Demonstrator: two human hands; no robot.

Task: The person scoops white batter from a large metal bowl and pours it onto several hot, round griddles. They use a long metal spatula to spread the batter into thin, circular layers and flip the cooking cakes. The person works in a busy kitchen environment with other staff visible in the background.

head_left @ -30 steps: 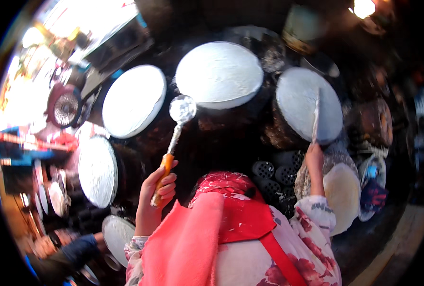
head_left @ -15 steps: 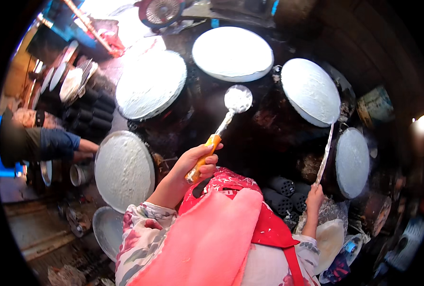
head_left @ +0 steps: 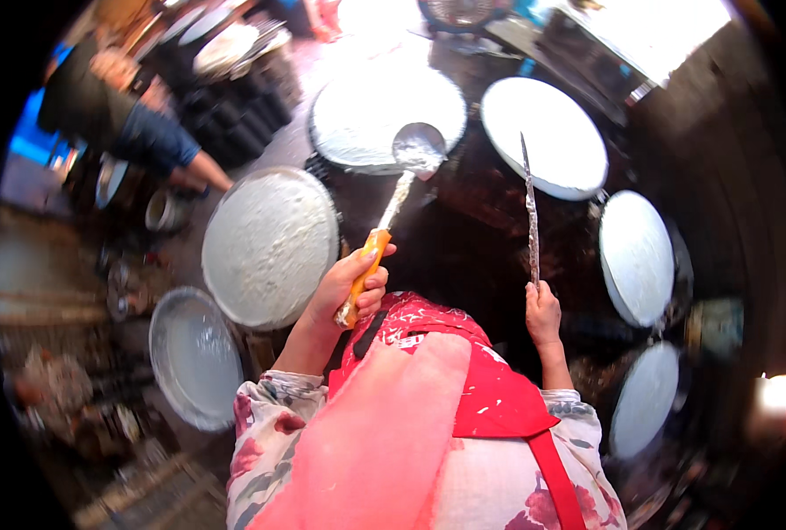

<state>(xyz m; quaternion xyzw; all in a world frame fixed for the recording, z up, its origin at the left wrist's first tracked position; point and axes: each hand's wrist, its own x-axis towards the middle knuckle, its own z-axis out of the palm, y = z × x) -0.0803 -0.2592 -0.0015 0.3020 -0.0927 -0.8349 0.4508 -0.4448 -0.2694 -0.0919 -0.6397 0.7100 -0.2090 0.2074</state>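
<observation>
My left hand [head_left: 355, 284] is closed round the orange handle of a ladle [head_left: 419, 150]. The bowl, wet with white batter, overlaps the near edge of a round pan [head_left: 358, 106] filled with white; I cannot tell if they touch. In my right hand [head_left: 543, 314] is a long thin stick [head_left: 532, 212], smeared whitish and pointing away from me. Its tip overlaps another white-filled pan [head_left: 556, 132]. To the left lies a pan [head_left: 269, 243] of lumpy white batter, and below it a shallower-looking pan [head_left: 194, 358] with a wet, greyish inside.
Two more white-filled pans, an upper [head_left: 638, 256] and a lower [head_left: 645, 402], stand at my right. Dark cylinders [head_left: 243, 115] are stacked at the far left, beside a person [head_left: 137, 124]. A fan [head_left: 468, 11] stands at the far side. A bright light [head_left: 777, 393] glows far right.
The view has turned left, so the pans sit farther right. The ladle has gone from the dark middle to over a pan's edge. The stick has left the right-hand pan's rim.
</observation>
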